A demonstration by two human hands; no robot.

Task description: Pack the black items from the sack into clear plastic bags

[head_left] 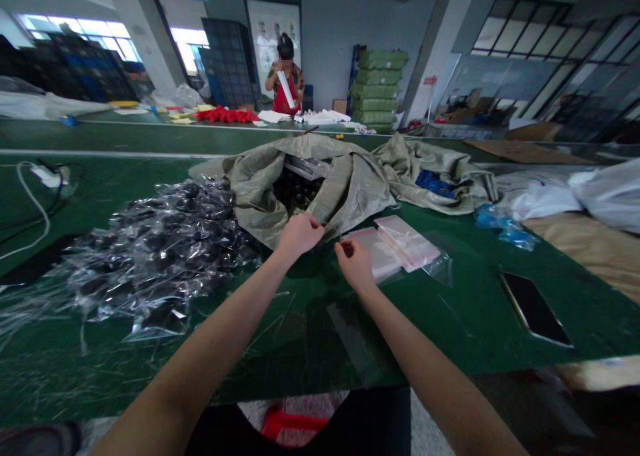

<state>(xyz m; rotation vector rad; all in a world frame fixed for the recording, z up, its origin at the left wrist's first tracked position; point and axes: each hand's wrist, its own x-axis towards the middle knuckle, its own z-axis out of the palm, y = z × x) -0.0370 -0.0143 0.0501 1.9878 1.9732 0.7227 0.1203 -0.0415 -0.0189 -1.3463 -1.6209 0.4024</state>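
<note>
My left hand (301, 235) is at the front edge of an open woven sack (345, 189), its fingers curled together; what they hold, if anything, is hidden. Dark round items (299, 193) lie inside the sack. Just right of it, my right hand (354, 259) has its thumb and fingers curled close together beside a stack of clear plastic bags (383, 259); anything between them is too small to tell. More clear bags (410, 243) lie on that stack. A large heap of dark items in clear wrapping (170, 249) is to the left of my hands.
On the green table (440, 323) lie a phone (536, 308) at the right and a white cable (45, 209) at the left. A second sack (440, 169) holds blue items. Across the tables a person (286, 83) holds something white near red items (225, 115).
</note>
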